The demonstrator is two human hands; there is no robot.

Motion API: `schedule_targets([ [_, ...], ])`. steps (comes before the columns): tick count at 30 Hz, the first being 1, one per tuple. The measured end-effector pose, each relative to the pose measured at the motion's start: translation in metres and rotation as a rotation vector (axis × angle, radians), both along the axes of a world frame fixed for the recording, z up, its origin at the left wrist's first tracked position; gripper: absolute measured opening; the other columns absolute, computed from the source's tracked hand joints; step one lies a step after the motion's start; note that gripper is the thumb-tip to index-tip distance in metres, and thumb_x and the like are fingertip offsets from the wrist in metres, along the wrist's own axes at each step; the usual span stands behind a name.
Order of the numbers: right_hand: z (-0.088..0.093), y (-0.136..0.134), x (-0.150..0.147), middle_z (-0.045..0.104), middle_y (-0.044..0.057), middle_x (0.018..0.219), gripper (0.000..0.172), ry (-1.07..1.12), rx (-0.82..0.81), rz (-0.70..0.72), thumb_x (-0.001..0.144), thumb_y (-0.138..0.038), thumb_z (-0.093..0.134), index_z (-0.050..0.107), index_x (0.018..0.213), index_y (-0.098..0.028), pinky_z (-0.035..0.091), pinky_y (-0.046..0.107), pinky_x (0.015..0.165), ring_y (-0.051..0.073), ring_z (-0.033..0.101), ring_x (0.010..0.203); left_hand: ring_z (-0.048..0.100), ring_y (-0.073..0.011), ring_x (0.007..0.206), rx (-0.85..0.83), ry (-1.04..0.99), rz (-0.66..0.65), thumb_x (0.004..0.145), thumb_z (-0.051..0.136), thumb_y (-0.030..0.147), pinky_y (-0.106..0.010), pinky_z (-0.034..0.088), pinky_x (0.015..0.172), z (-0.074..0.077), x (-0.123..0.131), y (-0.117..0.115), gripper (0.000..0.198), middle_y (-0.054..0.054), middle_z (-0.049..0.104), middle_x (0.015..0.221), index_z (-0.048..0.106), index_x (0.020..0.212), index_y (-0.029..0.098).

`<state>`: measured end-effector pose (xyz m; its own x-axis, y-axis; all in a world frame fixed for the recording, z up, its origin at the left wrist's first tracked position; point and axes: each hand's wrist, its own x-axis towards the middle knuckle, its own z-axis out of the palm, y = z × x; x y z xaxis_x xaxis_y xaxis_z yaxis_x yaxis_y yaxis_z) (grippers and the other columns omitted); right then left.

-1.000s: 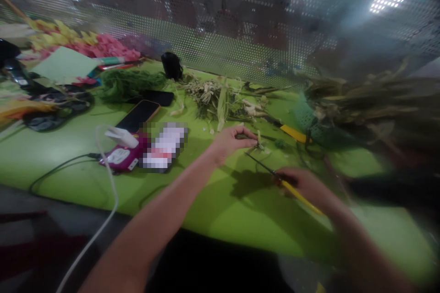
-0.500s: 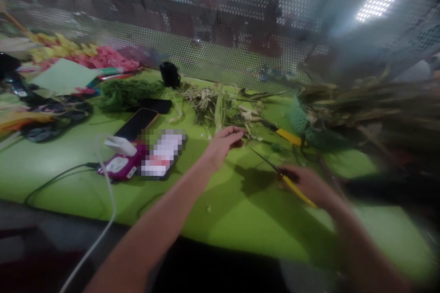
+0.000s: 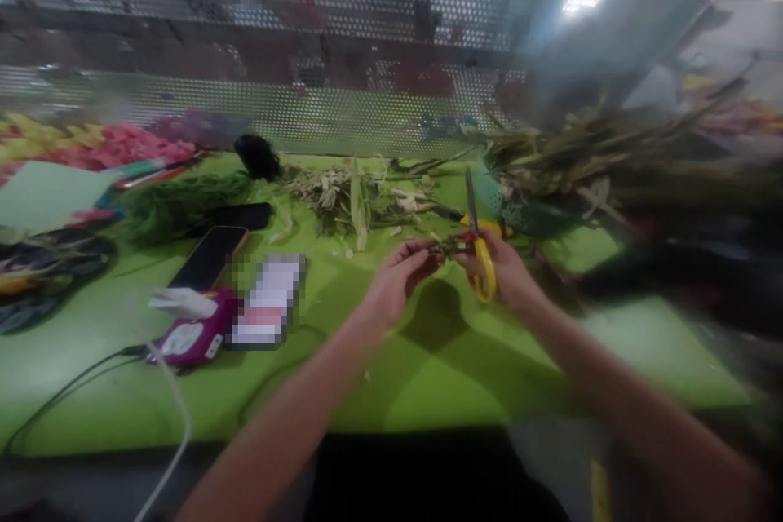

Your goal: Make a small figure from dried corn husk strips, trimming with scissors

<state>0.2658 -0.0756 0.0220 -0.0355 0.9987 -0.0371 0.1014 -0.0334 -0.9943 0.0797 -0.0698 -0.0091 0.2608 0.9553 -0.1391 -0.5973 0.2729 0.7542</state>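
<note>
My left hand (image 3: 400, 273) is closed, its fingertips pinching a thin plant stem (image 3: 451, 248) with small knobbly, leafy bits. My right hand (image 3: 505, 267) meets it from the other side and holds scissors with a yellow handle (image 3: 484, 277). The dark scissor blades (image 3: 471, 196) point up, away from the stem. My right fingertips also touch the stem's near end, which is partly hidden. Just beyond both hands lies a pile of dried husks and stalks (image 3: 330, 192) on the green table (image 3: 391, 383).
Left of my arms are a phone with a lit screen (image 3: 267, 302), a purple pack (image 3: 199, 334) with a white tissue, and a dark phone (image 3: 209, 254). Green fibre (image 3: 177, 200) lies farther back. A yellow-handled tool (image 3: 498, 227) and a bundle of dried stalks (image 3: 550, 155) are at right.
My right hand has come up and left to meet my left hand at the stem. The scissors have swung from pointing left to pointing up. The view has shifted right.
</note>
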Motion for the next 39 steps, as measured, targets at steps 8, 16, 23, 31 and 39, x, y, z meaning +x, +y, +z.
schedule_targets([
  [8, 0.014, 0.017, -0.008, 0.065, 0.003, 0.092, 0.057, -0.028, 0.162, -0.026, 0.055, -0.039, 0.088, 0.063, 0.103, -0.021, 0.054, 0.034, 0.074, 0.019, 0.060, 0.083, 0.066, -0.0148, 0.079, 0.087, 0.406, -0.086, 0.083, 0.067, 0.040, -0.033, 0.050, 0.083, -0.001, -0.008, 0.001, 0.028, -0.007, 0.073, 0.090, 0.071, 0.097, 0.016],
  [16, 0.008, 0.011, -0.001, 0.062, 0.001, 0.083, 0.049, -0.049, 0.133, 0.083, 0.061, -0.034, 0.084, 0.065, 0.104, -0.019, 0.051, 0.029, 0.066, 0.015, 0.057, 0.075, 0.062, -0.0175, 0.083, 0.343, 0.751, -0.184, 0.077, 0.070, 0.035, -0.032, 0.044, 0.082, -0.013, -0.016, 0.011, 0.025, -0.005, 0.072, 0.089, 0.073, 0.093, 0.017],
  [23, -0.003, 0.013, 0.006, 0.062, 0.000, 0.082, 0.042, 0.084, -0.063, 0.197, 0.060, -0.025, 0.082, 0.069, 0.100, -0.018, 0.048, 0.023, 0.059, 0.010, 0.056, 0.066, 0.061, -0.0176, 0.083, 0.332, 0.771, -0.309, 0.077, 0.070, 0.037, -0.032, 0.044, 0.084, -0.017, -0.014, 0.006, 0.024, -0.004, 0.071, 0.089, 0.070, 0.091, 0.017],
  [31, -0.004, 0.019, 0.008, 0.073, 0.006, 0.098, 0.036, -0.135, 0.134, 0.208, 0.072, -0.032, 0.075, 0.071, 0.105, -0.020, 0.055, 0.033, 0.079, 0.020, 0.068, 0.089, 0.062, -0.0188, 0.086, 0.247, 0.655, -0.221, 0.073, 0.076, 0.032, -0.033, 0.045, 0.086, -0.009, -0.010, 0.005, 0.027, -0.006, 0.072, 0.092, 0.069, 0.093, 0.016],
  [39, -0.003, 0.021, 0.029, 0.076, 0.007, 0.106, 0.032, -1.016, 0.242, 0.267, 0.082, -0.028, 0.061, 0.072, 0.112, -0.024, 0.045, 0.029, 0.066, 0.026, 0.069, 0.086, 0.059, -0.0111, 0.070, 0.177, 0.482, 0.127, 0.073, 0.076, 0.028, -0.027, 0.048, 0.076, 0.006, -0.020, 0.012, 0.024, 0.001, 0.064, 0.076, 0.064, 0.091, 0.018],
])
